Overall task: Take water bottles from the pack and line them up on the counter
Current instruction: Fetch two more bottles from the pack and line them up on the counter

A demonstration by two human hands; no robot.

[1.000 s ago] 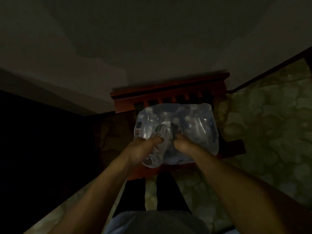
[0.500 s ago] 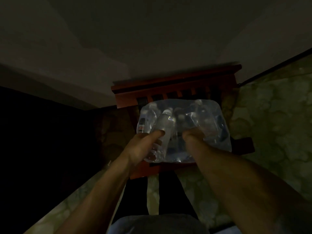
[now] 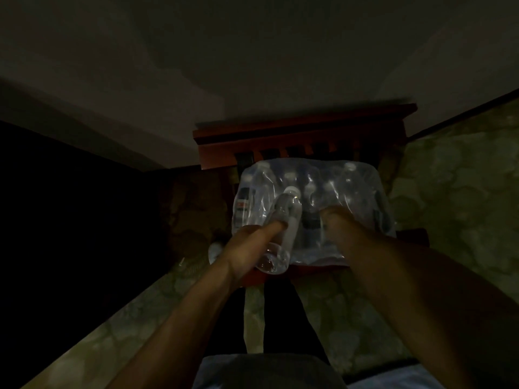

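Observation:
A shrink-wrapped pack of water bottles (image 3: 348, 189) lies on a red wooden chair (image 3: 295, 136) in a dim room. One clear bottle with a white cap (image 3: 289, 217) sticks out of the pack's near left side, tilted toward me. My left hand (image 3: 250, 245) is wrapped around that bottle's lower half. My right hand (image 3: 345, 228) presses on the plastic wrap at the near middle of the pack; its fingertips are hidden in the wrap. Several more bottles show through the plastic.
The chair stands against a pale wall (image 3: 252, 66). A mottled green stone floor (image 3: 449, 206) spreads to the right and below. My dark-trousered legs (image 3: 280, 318) are under the chair's front edge. The left side is in deep shadow.
The bottle in my left hand has come further out of the pack, its cap now clear of the wrap. My right hand has shifted on the plastic and still holds the pack down.

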